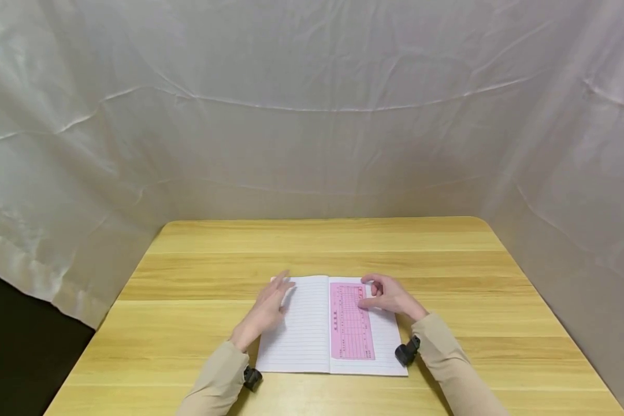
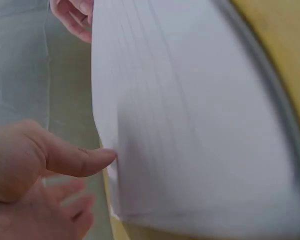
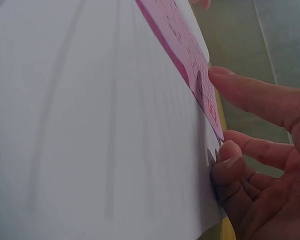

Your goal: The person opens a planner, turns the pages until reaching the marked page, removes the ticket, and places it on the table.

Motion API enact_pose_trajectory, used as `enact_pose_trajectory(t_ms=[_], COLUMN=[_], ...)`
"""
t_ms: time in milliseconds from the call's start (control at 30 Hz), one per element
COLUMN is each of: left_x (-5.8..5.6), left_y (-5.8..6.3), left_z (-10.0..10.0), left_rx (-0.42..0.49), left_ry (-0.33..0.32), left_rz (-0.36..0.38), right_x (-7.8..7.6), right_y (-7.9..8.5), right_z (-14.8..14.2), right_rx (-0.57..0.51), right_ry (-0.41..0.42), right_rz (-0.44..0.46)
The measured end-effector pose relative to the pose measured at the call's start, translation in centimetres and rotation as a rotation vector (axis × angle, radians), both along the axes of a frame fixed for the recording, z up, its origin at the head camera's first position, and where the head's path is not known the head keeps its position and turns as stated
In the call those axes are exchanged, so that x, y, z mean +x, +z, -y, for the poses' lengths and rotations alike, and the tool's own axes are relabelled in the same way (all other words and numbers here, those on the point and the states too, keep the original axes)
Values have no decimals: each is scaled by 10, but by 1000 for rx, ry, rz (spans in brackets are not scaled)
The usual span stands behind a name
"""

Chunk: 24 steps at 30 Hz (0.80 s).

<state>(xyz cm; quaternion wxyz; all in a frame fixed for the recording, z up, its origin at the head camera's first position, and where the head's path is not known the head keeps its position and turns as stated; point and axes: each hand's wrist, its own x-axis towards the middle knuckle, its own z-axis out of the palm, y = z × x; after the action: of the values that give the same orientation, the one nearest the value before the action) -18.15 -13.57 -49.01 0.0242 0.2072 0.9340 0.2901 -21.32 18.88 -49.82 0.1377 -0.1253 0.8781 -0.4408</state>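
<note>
A ruled notebook (image 1: pixel 296 341) lies open on the wooden table. On its right page is a pink printed slip (image 1: pixel 351 338), turned lengthwise along the page. My right hand (image 1: pixel 390 297) is over the slip's far right end. Its thumb touches the slip (image 3: pixel 190 60), while the index finger reaches near the far corner, apart from the thumb; the other fingers of the right hand (image 3: pixel 260 165) are bent. At the left page's outer edge my left hand (image 1: pixel 265 309) hovers with spread fingers. In the left wrist view its thumb (image 2: pixel 80 160) is at the page edge.
The wooden table (image 1: pixel 187 335) extends around the notebook on every side. Grey-white cloth (image 1: pixel 312 150) hangs behind it and at both sides. Each wrist wears a small black camera (image 1: pixel 407 351), close to the notebook's near corners.
</note>
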Motion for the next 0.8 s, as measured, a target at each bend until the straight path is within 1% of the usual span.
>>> enact_pose_trajectory(t_ms=[67,133,167,233,333,400,500,667,800], left_x=[0,-1,-1,-2,-3,-4,-4,-4,-3], left_y=[-1,-3,-4,-5,-5,-5,-3,-1,-1], left_z=[0,1,2,3,6,7,7,5,3], left_rx=[14,25,30,39,60,59,27,-53,-82], left_ry=[-92,-155,-171,-177,-192,-206,-230,-243,-239], left_rz=[56,126,162,228,284,315,328,301,284], right_x=[-1,-1,-1,-1,-1,-1,-2,-2,-1], right_y=[-1,-1,-1,0,1,1,0,-1,-1], right_z=[1,2,2,2,3,3,4,7,9], right_rx=[10,16,20,24,39,51,66,117,156], right_ry=[3,8,11,19,25,22,22,14,-5], right_rz=[5,7,6,3,-3,0,-7,-49,-64])
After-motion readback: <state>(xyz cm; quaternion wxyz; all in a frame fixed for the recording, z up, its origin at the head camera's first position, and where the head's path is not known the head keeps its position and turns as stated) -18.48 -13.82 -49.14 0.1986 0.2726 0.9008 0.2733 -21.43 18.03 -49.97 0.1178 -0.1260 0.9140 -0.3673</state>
